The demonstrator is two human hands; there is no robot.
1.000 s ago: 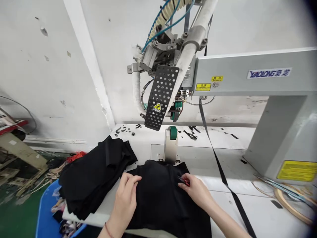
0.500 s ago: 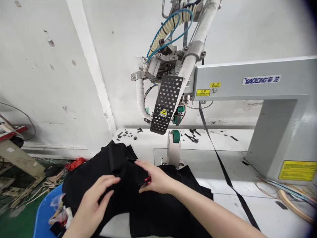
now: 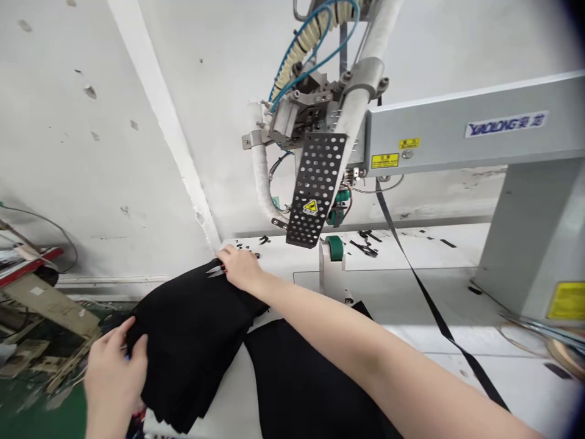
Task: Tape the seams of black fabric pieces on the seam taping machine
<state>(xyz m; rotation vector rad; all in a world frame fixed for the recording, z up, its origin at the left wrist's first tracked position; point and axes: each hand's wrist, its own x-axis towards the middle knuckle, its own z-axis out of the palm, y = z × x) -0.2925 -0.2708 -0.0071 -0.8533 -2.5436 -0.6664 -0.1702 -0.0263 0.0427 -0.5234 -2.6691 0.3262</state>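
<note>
My right hand (image 3: 240, 266) reaches to the far corner of a stack of black fabric pieces (image 3: 192, 317). It is closed round small red-handled thread snips (image 3: 214, 272), whose two pointed blades stick out to the left over the cloth. Its fingertips are at the fabric's upper edge. My left hand (image 3: 113, 369) is at the stack's left edge, thumb and fingers apart and touching or nearly touching the cloth. Another black fabric piece (image 3: 301, 372) lies on the table (image 3: 231, 396) to the right, partly under my right forearm.
A grey machine arm (image 3: 434, 137) spans the right side, with a perforated black guard (image 3: 315, 189) and a green roller (image 3: 335, 248) on a post ahead. A black strip (image 3: 429, 317) runs down the right. Dark scraps (image 3: 365, 244) lie at the back.
My right hand has moved left and away from me, to the stack's far corner. My left hand has moved left and down to its side edge. The stack now lies apart from the right-hand piece.
</note>
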